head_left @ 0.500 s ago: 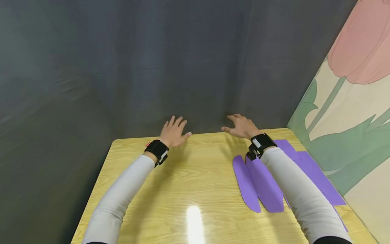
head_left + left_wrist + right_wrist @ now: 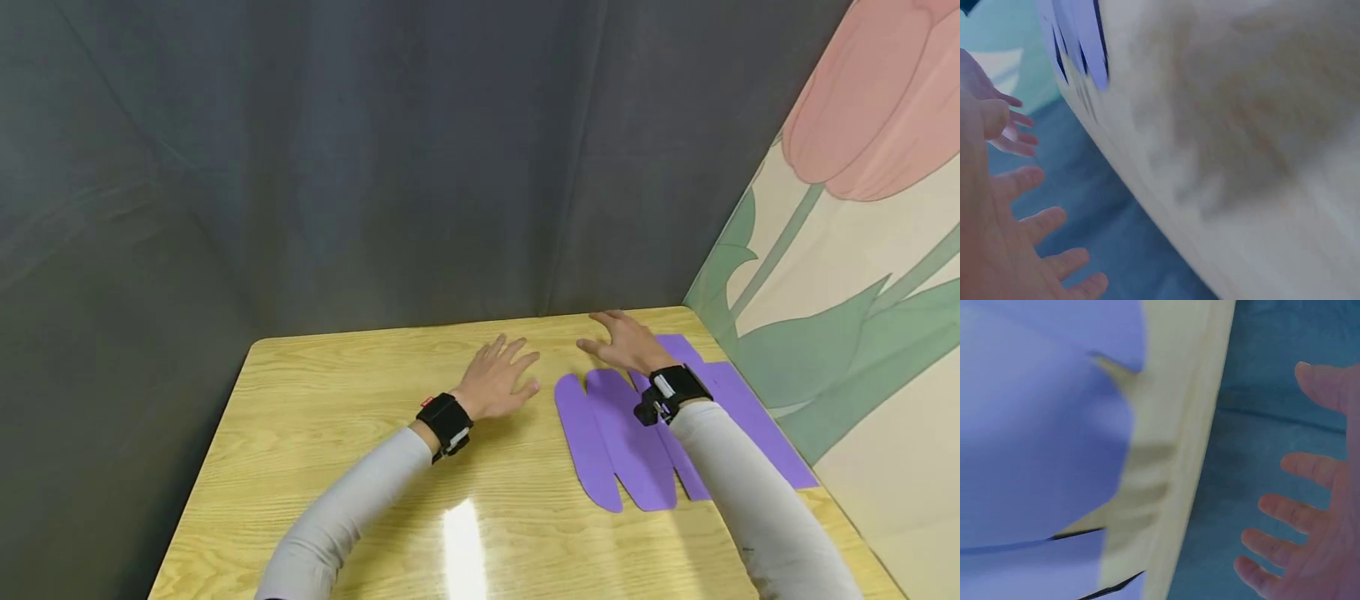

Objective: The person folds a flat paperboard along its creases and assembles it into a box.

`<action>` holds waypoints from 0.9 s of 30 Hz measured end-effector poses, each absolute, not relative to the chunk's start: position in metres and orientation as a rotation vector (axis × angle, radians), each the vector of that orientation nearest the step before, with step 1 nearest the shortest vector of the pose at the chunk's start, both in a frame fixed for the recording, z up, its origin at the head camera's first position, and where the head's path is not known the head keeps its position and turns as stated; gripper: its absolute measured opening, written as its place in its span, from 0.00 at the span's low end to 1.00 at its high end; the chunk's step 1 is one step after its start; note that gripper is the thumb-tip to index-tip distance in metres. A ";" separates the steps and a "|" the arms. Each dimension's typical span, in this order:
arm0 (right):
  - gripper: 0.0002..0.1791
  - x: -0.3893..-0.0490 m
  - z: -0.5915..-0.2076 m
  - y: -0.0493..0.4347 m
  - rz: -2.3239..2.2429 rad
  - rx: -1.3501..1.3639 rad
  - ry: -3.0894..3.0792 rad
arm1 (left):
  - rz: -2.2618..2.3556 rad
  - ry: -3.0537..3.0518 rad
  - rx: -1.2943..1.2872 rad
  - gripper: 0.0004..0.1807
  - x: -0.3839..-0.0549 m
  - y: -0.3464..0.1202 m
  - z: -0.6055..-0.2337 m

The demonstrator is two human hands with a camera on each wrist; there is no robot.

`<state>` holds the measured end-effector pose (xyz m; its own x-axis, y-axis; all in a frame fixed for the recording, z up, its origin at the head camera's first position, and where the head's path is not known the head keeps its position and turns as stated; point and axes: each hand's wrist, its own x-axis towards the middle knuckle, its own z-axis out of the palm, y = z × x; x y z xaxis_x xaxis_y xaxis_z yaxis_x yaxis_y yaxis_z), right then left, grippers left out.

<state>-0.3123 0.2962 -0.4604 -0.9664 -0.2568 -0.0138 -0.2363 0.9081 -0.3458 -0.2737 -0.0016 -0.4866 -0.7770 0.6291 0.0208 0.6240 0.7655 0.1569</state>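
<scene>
Several flat purple pieces [image 2: 632,442] with rounded ends lie side by side on the right part of the wooden table [image 2: 315,417]. My left hand [image 2: 497,382] hovers over the table left of them, fingers spread and holding nothing. Above the far ends of the pieces is my right hand [image 2: 628,342], its fingers loosely extended, also holding nothing. The right forearm hides part of the pieces. In the right wrist view the purple sheets [image 2: 1041,437] show beside the hand, with finger shadows on the wood near their edge.
A dark curtain [image 2: 420,167] hangs behind the table and along its left side. At the right stands a wall panel [image 2: 840,333] painted with a pink tulip and green leaves. A bright light reflection [image 2: 465,550] shows on the near tabletop.
Both hands have moved right and come nearer, the left hand further than the right. The view has shifted slightly, and more of the purple pieces shows.
</scene>
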 end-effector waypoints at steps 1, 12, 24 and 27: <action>0.47 -0.309 -0.464 0.301 -0.537 -0.375 3.010 | 0.260 2.912 1.048 0.35 -0.269 0.004 -0.489; 0.44 -0.274 -0.494 0.355 -0.437 -0.302 3.064 | 0.358 2.853 1.209 0.34 -0.221 0.052 -0.515; 0.52 -0.243 -0.523 0.406 -0.349 -0.046 3.029 | 0.307 2.778 1.289 0.33 -0.170 0.076 -0.545; 0.55 -0.237 -0.525 0.406 -0.356 0.070 2.962 | 0.291 2.777 1.266 0.33 -0.163 0.074 -0.546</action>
